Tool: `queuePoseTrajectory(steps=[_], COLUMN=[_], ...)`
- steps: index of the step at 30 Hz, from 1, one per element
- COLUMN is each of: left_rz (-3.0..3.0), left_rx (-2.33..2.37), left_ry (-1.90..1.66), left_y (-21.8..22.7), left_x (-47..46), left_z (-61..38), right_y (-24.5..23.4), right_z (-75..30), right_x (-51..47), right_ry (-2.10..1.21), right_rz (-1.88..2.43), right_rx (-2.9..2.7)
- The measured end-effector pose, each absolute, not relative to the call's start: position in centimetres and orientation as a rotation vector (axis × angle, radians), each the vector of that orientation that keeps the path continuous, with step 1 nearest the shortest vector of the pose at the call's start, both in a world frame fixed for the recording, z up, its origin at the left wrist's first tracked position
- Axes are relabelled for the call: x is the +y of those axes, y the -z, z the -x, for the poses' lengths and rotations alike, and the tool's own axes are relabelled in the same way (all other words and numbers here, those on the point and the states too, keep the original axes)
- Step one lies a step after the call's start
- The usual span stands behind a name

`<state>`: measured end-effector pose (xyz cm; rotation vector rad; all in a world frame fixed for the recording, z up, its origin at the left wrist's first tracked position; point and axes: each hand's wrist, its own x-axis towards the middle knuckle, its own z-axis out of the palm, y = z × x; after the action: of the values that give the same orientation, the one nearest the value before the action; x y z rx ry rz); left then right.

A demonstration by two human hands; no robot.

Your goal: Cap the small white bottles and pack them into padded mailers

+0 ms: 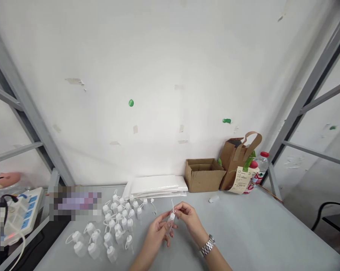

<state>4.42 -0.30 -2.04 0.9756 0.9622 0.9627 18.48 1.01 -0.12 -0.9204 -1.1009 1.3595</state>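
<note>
A small clear bottle (170,223) is held above the grey surface (243,233) between both hands. Its body is gripped by the left hand (157,232), and its white cap is pinched by the fingers of the right hand (188,214). A cluster of similar capped bottles (113,226) is seen just to the left, with a cardboard box (203,175) further back.

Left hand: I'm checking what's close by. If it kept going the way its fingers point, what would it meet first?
The left hand points up-right; it already touches the small bottle, with the right hand just beyond, probably.
</note>
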Motion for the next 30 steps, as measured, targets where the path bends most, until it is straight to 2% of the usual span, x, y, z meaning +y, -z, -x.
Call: queuePoseTrajectory(steps=[10, 19, 25, 30], left_rz=[-1.062, -1.165, -1.395, -1.356], left_rx=[0.948, 1.235, 1.392, 1.271], left_ry=[-1.006, -1.081, -1.058, -0.984], left_y=[1.9, 3.1, 2.0, 2.1], left_x=[0.0, -0.2, -0.4, -0.3], left_z=[-3.7, -3.8, -3.1, -3.1], right_y=[-0.6, 2.2, 1.5, 0.2], right_z=[-19.5, -17.4, -18.1, -18.9], right_x=[0.8, 1.2, 1.1, 0.7], right_ry=[-1.447, -1.098, -1.321, -1.29], right_rz=[0.841, 1.17, 1.097, 1.071], right_rx=[-1.341, -1.248, -1.352, -1.404])
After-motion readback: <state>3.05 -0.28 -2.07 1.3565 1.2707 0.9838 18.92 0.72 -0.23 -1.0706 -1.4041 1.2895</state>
